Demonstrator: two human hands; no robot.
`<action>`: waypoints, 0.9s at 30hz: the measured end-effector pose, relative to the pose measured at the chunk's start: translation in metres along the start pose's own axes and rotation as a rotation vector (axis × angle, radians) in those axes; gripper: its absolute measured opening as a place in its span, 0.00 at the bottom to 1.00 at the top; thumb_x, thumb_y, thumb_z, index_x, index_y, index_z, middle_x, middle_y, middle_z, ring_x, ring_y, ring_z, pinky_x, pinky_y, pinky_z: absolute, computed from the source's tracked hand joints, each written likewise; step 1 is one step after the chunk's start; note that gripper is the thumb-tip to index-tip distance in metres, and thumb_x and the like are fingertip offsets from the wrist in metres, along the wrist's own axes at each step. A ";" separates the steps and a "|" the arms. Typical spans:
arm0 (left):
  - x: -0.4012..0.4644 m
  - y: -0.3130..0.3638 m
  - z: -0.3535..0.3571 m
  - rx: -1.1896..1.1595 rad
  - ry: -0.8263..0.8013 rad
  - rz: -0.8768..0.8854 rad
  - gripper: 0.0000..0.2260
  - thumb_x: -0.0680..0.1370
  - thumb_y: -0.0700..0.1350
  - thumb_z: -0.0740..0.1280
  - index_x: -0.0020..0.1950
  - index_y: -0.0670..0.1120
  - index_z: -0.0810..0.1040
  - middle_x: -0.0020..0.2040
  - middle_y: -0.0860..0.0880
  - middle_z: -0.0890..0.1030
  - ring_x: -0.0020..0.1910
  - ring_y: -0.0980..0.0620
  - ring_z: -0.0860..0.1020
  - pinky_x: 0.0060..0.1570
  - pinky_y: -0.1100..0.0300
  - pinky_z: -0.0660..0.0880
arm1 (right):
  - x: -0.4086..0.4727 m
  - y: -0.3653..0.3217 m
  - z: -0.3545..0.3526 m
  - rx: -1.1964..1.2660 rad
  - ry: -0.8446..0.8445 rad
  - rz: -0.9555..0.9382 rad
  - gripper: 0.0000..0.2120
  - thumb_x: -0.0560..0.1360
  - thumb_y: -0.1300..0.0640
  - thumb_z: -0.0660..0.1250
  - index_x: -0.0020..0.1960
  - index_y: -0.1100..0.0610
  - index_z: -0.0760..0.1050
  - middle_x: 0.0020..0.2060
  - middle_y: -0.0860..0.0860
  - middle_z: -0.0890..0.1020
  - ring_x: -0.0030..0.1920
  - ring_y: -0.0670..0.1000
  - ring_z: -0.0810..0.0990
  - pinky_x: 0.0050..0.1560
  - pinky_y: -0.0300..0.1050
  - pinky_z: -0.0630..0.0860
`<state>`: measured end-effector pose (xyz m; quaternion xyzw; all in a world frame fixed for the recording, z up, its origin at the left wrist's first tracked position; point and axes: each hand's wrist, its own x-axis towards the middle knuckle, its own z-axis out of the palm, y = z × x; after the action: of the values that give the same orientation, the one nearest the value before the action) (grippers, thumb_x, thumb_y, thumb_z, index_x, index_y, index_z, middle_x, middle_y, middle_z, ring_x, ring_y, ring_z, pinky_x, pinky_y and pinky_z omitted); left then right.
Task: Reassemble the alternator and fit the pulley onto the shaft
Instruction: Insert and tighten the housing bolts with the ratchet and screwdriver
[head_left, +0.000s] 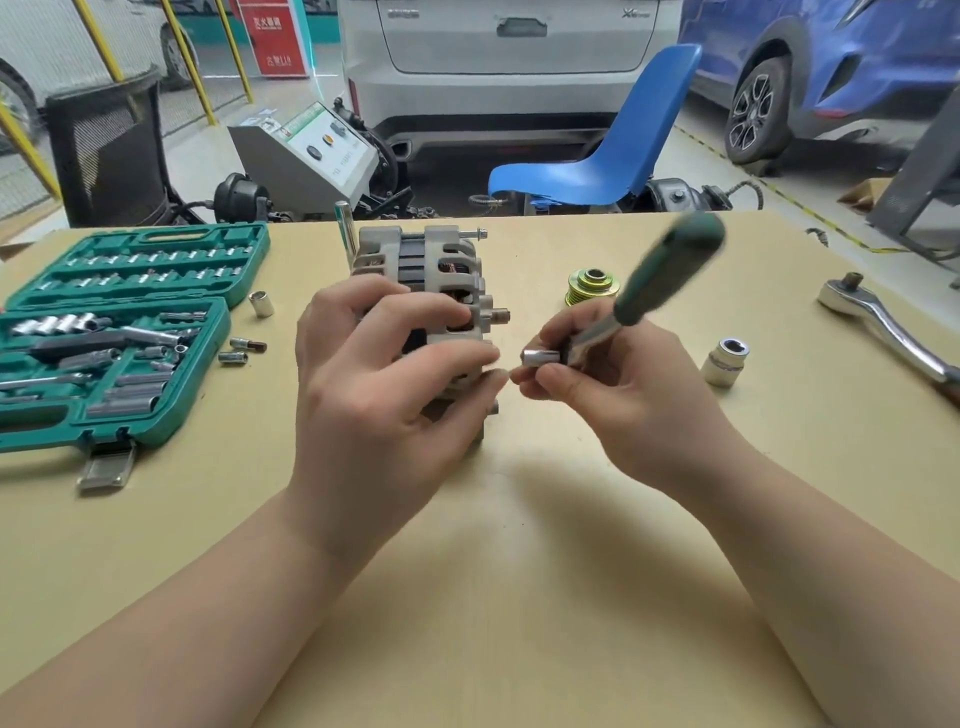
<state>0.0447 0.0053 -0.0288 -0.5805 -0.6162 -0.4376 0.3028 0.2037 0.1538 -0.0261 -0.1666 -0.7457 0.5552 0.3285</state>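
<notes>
The grey alternator (421, 270) stands on the tan table with its shaft stub (501, 315) pointing right. My left hand (384, 374) wraps over its front and grips the housing. My right hand (618, 384) holds a green-handled ratchet (665, 270), blurred, whose small socket (540, 357) points left at the alternator's lower right edge, close to my left fingertips. The yellow-green pulley (592, 287) lies on the table to the right of the alternator, apart from the shaft. A long bolt (470, 234) sticks out at the top of the housing.
An open green socket case (124, 332) lies at the left, with loose sockets (261, 304) beside it. A large socket (724, 361) and a chrome ratchet (878, 322) lie at the right. Behind the table stand a blue chair (613, 156) and parked cars.
</notes>
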 end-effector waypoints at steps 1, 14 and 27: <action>0.001 0.000 0.001 0.011 -0.007 -0.043 0.07 0.77 0.49 0.80 0.51 0.47 0.90 0.59 0.47 0.84 0.61 0.36 0.75 0.61 0.37 0.71 | 0.000 0.001 0.002 -0.019 -0.001 -0.013 0.08 0.76 0.62 0.70 0.55 0.57 0.77 0.47 0.55 0.86 0.50 0.56 0.89 0.59 0.62 0.84; 0.010 -0.016 0.009 0.031 -0.210 -0.136 0.07 0.77 0.54 0.78 0.54 0.58 0.89 0.73 0.50 0.77 0.72 0.37 0.68 0.69 0.36 0.67 | 0.007 0.008 0.017 -0.050 -0.038 -0.117 0.07 0.78 0.61 0.68 0.54 0.51 0.76 0.43 0.39 0.83 0.46 0.51 0.86 0.49 0.51 0.86; 0.014 -0.015 0.017 0.132 -0.162 -0.045 0.10 0.79 0.60 0.76 0.52 0.56 0.90 0.68 0.50 0.81 0.69 0.34 0.73 0.65 0.32 0.68 | 0.011 0.006 0.012 -0.385 -0.058 -0.256 0.09 0.82 0.53 0.66 0.60 0.44 0.69 0.51 0.40 0.81 0.50 0.45 0.80 0.50 0.37 0.77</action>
<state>0.0303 0.0275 -0.0270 -0.5788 -0.6791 -0.3544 0.2797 0.1871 0.1544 -0.0306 -0.1144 -0.8621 0.3610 0.3368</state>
